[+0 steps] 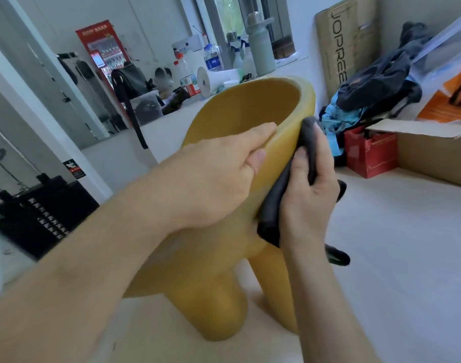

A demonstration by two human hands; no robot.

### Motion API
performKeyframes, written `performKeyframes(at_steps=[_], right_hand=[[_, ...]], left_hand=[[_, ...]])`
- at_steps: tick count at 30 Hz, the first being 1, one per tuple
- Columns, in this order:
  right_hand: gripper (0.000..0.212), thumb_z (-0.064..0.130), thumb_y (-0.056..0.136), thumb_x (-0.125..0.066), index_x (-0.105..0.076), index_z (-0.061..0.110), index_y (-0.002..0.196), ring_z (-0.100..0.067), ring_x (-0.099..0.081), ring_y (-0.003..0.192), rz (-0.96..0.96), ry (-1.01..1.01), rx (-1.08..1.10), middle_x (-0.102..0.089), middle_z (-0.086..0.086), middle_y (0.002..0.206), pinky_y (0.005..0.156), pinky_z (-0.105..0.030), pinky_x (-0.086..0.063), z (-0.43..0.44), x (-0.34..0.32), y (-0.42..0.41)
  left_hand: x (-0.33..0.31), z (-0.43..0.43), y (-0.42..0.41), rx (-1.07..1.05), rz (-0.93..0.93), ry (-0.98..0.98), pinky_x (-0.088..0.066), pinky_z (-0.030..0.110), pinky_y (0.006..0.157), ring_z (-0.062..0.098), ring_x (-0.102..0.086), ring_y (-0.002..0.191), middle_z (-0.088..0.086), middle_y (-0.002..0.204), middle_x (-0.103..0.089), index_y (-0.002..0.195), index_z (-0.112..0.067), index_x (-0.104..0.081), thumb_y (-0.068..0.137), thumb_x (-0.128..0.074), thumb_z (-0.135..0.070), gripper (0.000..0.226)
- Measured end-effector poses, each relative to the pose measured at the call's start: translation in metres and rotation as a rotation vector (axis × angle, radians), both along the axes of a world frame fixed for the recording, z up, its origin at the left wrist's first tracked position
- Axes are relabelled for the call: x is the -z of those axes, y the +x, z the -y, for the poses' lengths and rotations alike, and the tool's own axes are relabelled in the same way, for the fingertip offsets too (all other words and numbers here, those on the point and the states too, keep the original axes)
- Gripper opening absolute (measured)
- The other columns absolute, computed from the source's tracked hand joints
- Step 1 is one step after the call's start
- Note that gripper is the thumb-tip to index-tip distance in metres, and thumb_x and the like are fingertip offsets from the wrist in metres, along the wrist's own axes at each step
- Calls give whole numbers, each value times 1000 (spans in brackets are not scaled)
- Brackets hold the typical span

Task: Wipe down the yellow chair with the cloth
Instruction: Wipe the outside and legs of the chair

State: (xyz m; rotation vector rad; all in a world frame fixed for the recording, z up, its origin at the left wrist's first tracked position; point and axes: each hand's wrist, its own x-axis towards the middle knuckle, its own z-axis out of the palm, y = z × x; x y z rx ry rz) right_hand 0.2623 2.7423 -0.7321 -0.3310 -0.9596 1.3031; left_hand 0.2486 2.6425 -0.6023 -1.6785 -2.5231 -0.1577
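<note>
The yellow chair (pixel 253 108) stands on the pale floor in the middle of the view, a rounded tub shape on thick legs. My left hand (pixel 213 179) grips the near rim of its curved back, fingers over the top edge and thumb on the outside. My right hand (pixel 309 195) holds a dark cloth (pixel 277 197) pressed flat against the outer right side of the chair's back. A loose end of the cloth hangs below my right wrist.
An open cardboard box (pixel 433 153) and a red box (pixel 368 153) sit on the floor at right, with dark clothes (pixel 381 77) piled above. A tall cardboard carton (pixel 347 45) leans on the wall. A cluttered white counter (pixel 171 111) runs behind the chair. Black equipment (pixel 40 208) stands at left.
</note>
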Motion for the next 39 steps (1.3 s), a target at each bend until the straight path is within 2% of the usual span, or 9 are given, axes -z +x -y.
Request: performKeyframes(at_steps=[1, 3, 6, 9, 14, 20, 28, 34, 39], right_hand=[[41, 10, 96, -48, -52, 18, 136, -4, -37, 138, 25, 71, 34, -46, 0, 146, 116, -25, -28, 30, 9, 2], [41, 5, 95, -52, -51, 23, 132, -8, -37, 138, 66, 193, 134, -43, -2, 146, 115, -28, -29, 70, 18, 7], [38, 2, 91, -51, -57, 18, 126, -8, -43, 130, 100, 176, 224, -48, -5, 138, 111, -22, -29, 25, 6, -3], [37, 4, 93, -49, -58, 9, 128, -11, -43, 128, 126, 112, 294, -46, -15, 138, 111, -17, -25, -11, -5, -2], [44, 9, 96, -49, -46, 23, 138, -21, -38, 133, 172, 143, 243, -40, -11, 139, 115, -37, -28, 89, 28, -4], [40, 7, 94, -49, -55, 12, 133, -19, -47, 125, 175, 86, 257, -48, -12, 130, 112, -28, -33, 13, 16, -5], [38, 16, 92, -60, -55, 21, 130, -27, -49, 121, 158, 269, 237, -47, -14, 124, 107, -38, -38, 104, 28, -3], [37, 11, 96, -55, -56, 13, 133, -23, -47, 121, 176, 39, 261, -46, -12, 124, 109, -41, -36, 57, 22, -6], [38, 3, 93, -58, -55, 13, 130, -32, -48, 115, 231, 481, 354, -46, -12, 124, 105, -41, -37, 97, 17, -1]], left_hand=[[-6, -5, -3, 26, 105, -8, -23, -3, 93, -12, -40, 119, -27, 139, -42, 144, -48, -25, 100, -31, -36, 45], [-14, -9, -7, 48, 215, -1, -23, -11, 81, -26, -47, 93, -37, 116, -51, 141, -46, -35, 100, -39, -28, 45], [-11, -2, -11, 103, 262, 51, -50, 19, 86, 6, -67, 87, -2, 106, -71, 135, -49, -42, 99, -42, -29, 41], [-13, 2, -10, 108, 325, 44, -56, 38, 71, 34, -67, 80, 21, 98, -69, 130, -50, -48, 96, -46, -32, 39], [-23, 2, -19, 111, 399, 42, -55, 18, 59, 13, -72, 73, -6, 87, -75, 127, -40, -56, 91, -55, -25, 39], [-18, 27, -24, 141, 341, 107, -46, 2, 68, -12, -63, 88, -22, 97, -70, 119, -44, -61, 88, -60, -26, 36], [-16, 30, -25, 126, 407, 212, -49, 7, 70, -6, -65, 92, -15, 99, -72, 114, -30, -67, 84, -66, -19, 32], [-9, 49, -22, 115, 274, 212, -45, 3, 78, -15, -60, 94, -26, 105, -67, 119, -43, -61, 87, -61, -33, 34], [-16, 74, -34, 64, 337, 322, -52, 12, 69, 2, -69, 84, -11, 90, -75, 100, -28, -73, 72, -70, -28, 28]])
